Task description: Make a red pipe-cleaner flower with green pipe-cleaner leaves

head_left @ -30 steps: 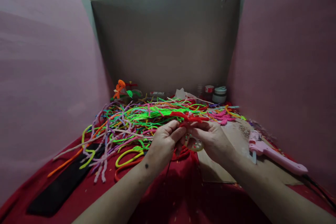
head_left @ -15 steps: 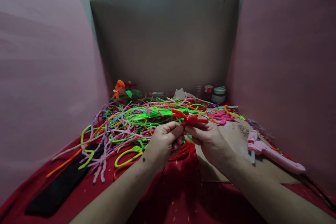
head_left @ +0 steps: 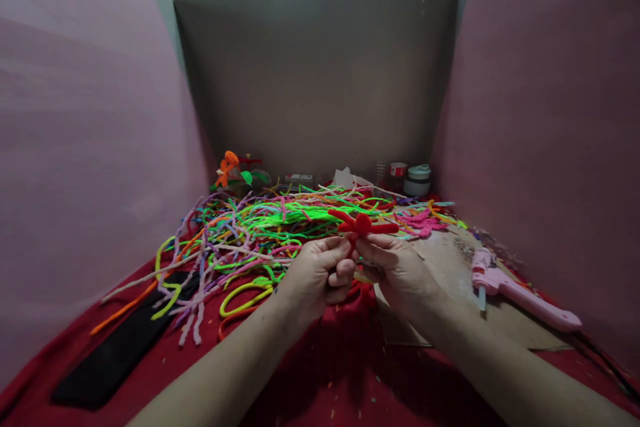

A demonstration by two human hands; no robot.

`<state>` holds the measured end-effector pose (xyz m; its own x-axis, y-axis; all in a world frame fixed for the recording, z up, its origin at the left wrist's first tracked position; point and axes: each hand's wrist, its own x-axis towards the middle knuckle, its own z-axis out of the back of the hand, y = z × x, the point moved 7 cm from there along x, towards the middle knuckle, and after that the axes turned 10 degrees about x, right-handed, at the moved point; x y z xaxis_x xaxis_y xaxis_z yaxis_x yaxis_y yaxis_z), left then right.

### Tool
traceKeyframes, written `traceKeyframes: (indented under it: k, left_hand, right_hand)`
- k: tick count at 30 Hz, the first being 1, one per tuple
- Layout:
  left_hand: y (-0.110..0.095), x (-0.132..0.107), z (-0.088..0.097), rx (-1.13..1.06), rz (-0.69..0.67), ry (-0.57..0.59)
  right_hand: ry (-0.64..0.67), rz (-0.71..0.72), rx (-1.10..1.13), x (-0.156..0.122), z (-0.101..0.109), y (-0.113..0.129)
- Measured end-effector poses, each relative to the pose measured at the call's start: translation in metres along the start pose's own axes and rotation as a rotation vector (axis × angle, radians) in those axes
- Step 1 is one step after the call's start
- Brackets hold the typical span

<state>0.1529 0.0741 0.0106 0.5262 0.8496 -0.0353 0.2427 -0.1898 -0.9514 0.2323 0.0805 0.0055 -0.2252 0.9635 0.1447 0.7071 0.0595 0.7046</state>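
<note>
Between my two hands is a red pipe-cleaner figure [head_left: 363,224], with a round middle and arms sticking out to either side. My left hand [head_left: 320,271] pinches its lower part from the left, fingers curled. From the right, my right hand [head_left: 395,269] grips it with thumb and fingers closed; some fingertips are hidden behind. Beyond the hands spreads a heap of pipe cleaners [head_left: 270,217] in green, pink, purple and other colours. A yellow pipe-cleaner loop [head_left: 240,299] lies left of my left hand.
A pink glue gun [head_left: 525,297] rests on cardboard [head_left: 457,293] at right. On the red cloth [head_left: 345,373] at left lies a flat black object [head_left: 110,353]. An orange pipe-cleaner flower [head_left: 227,167] and a lidded jar [head_left: 417,180] stand at the back. Pink walls flank both sides.
The red figure has turned so that its round red middle faces me. Both hands keep hold of it, with only slight finger movement.
</note>
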Motion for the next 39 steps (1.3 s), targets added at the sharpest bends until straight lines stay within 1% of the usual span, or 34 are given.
traceKeyframes:
  k: [3,5,6,8,10,12,13,14,15,16,18,24,28,31,34,36,38,39]
  left_hand:
    - [0.004,0.001,-0.003,-0.038,0.064,0.085]
    - [0.003,0.002,-0.005,0.021,0.058,0.086]
    - [0.002,0.002,-0.005,0.094,0.033,0.051]
    - [-0.004,0.001,-0.001,0.329,-0.062,-0.084]
    - [-0.014,-0.003,0.001,0.622,-0.221,-0.250]
    - [-0.024,-0.009,-0.001,0.874,-0.384,-0.379]
    - [-0.026,-0.011,-0.002,0.958,-0.435,-0.414]
    - [-0.026,-0.011,-0.002,1.008,-0.454,-0.427]
    - [-0.025,-0.011,-0.002,1.017,-0.444,-0.421]
    - [-0.023,-0.009,-0.001,0.990,-0.419,-0.402]
    - [-0.018,-0.005,0.001,0.867,-0.352,-0.345]
    - [-0.006,0.002,0.002,0.436,-0.168,-0.193]
    - [0.003,0.004,0.001,0.212,-0.059,-0.081]
    - [0.009,0.006,-0.001,0.082,0.025,0.006]
    - [0.011,0.008,-0.003,0.033,0.047,0.071]
    - [0.010,0.008,-0.004,0.059,0.035,0.082]
    - [0.008,0.008,-0.004,0.153,0.012,0.046]
    - [0.007,0.008,-0.002,0.239,-0.011,0.004]
  right_hand:
    - [0.004,-0.052,0.021,0.001,0.004,-0.006]
    - [-0.025,-0.037,0.035,0.001,0.006,-0.006]
    - [-0.038,-0.013,0.047,0.001,0.005,-0.005]
    - [-0.060,0.042,0.080,0.000,0.004,-0.002]
    - [-0.082,0.082,0.102,-0.001,0.004,0.001]
    - [-0.105,0.119,0.088,-0.003,0.006,0.003]
    - [-0.113,0.135,0.077,-0.003,0.006,0.003]
    - [-0.116,0.146,0.071,-0.003,0.007,0.004]
    - [-0.117,0.152,0.068,-0.003,0.007,0.004]
    - [-0.114,0.154,0.066,-0.003,0.007,0.004]
    - [-0.109,0.169,0.046,-0.002,0.006,0.005]
    - [-0.136,0.299,-0.166,-0.001,0.005,0.015]
    - [-0.115,0.294,-0.132,0.000,0.008,0.010]
    - [-0.097,0.238,-0.087,0.001,0.008,0.005]
    - [-0.099,0.164,-0.043,0.002,0.007,0.001]
    - [-0.106,0.164,-0.024,0.001,0.006,0.003]
    - [-0.094,0.196,-0.025,0.000,0.004,0.007]
    - [-0.084,0.214,-0.032,-0.001,0.002,0.009]
